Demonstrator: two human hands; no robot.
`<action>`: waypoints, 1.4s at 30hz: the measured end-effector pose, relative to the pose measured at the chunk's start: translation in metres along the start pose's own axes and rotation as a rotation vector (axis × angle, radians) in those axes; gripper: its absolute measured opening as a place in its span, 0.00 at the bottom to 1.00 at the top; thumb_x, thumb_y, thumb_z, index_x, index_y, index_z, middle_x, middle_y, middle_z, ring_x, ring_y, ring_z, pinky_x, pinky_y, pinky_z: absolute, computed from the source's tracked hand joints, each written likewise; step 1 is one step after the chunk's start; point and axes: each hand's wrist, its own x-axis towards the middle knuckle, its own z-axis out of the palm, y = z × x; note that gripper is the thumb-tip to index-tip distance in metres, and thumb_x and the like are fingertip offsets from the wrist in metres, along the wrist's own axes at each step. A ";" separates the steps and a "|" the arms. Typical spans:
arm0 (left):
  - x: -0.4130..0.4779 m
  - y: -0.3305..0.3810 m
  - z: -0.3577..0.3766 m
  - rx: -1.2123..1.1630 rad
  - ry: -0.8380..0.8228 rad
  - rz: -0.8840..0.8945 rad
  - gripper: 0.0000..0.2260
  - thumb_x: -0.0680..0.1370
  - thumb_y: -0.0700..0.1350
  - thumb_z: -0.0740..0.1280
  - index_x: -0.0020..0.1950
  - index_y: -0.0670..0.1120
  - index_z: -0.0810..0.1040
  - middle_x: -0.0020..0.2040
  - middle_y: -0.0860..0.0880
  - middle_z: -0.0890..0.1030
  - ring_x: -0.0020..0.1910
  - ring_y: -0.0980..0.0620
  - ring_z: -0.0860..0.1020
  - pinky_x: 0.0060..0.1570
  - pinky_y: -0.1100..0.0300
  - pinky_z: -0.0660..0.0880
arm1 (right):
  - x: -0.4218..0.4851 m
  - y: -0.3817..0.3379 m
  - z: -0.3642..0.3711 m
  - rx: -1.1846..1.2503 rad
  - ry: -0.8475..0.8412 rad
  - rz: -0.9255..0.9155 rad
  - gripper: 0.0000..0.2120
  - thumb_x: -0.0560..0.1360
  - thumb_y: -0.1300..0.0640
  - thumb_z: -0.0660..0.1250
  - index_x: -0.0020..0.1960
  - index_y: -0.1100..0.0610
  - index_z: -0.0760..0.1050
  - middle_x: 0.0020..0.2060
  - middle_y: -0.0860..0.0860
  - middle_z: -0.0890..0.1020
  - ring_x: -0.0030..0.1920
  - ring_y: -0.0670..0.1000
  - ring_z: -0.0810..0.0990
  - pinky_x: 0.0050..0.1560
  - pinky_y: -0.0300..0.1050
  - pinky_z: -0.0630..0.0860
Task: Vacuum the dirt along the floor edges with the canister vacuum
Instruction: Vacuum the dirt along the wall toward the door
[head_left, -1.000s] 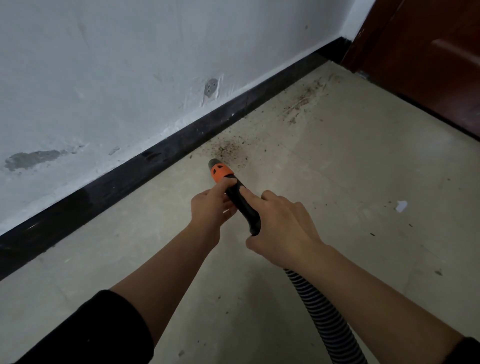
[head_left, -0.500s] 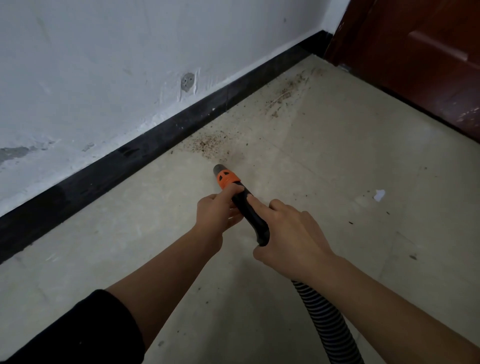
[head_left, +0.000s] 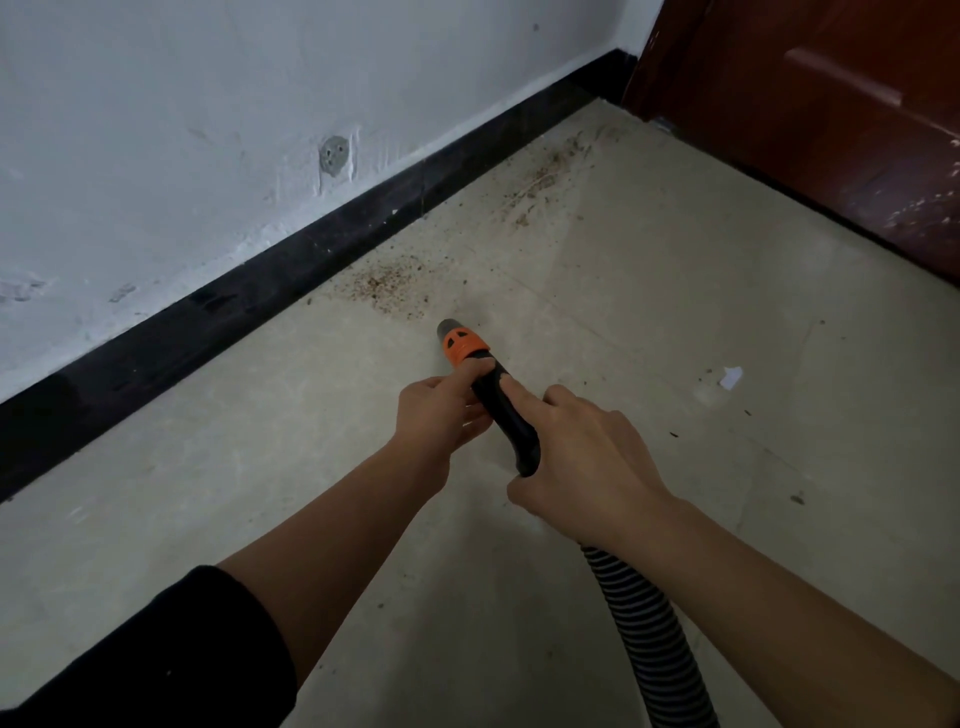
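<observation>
Nozzle (head_left: 508, 415) of black plastic (orange collar (head_left: 464, 347) near its tip) points at brown dirt (head_left: 395, 288) beside the black baseboard (head_left: 260, 291); the left hand (head_left: 441, 410) pinches it behind the collar, the right hand (head_left: 582, 457) grips its rear above the ribbed hose (head_left: 644, 634).

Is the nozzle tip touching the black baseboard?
No, the nozzle tip is over open floor, short of the dirt patch and the baseboard.

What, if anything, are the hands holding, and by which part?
Both hands hold the vacuum's black handle: the left hand pinches it just behind the orange collar, the right hand grips its rear end, near the ribbed hose.
</observation>
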 end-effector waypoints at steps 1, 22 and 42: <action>0.001 0.000 0.002 0.003 -0.008 0.002 0.11 0.75 0.47 0.72 0.48 0.39 0.81 0.47 0.42 0.84 0.44 0.49 0.84 0.38 0.63 0.80 | 0.001 0.000 0.000 -0.014 0.004 0.009 0.43 0.71 0.49 0.68 0.78 0.44 0.46 0.45 0.47 0.65 0.42 0.48 0.67 0.46 0.45 0.71; 0.000 0.013 -0.007 -0.011 0.104 0.044 0.09 0.75 0.46 0.72 0.39 0.43 0.78 0.43 0.43 0.83 0.40 0.51 0.81 0.35 0.64 0.77 | 0.019 -0.012 -0.002 0.018 -0.028 -0.027 0.44 0.70 0.49 0.69 0.78 0.45 0.47 0.47 0.49 0.69 0.45 0.51 0.71 0.49 0.48 0.72; 0.011 0.033 0.010 0.063 0.090 -0.009 0.11 0.75 0.45 0.72 0.40 0.39 0.79 0.43 0.39 0.81 0.36 0.50 0.79 0.36 0.63 0.79 | 0.032 0.002 -0.014 0.042 -0.018 -0.002 0.44 0.69 0.49 0.70 0.78 0.43 0.49 0.48 0.49 0.71 0.46 0.51 0.73 0.47 0.48 0.74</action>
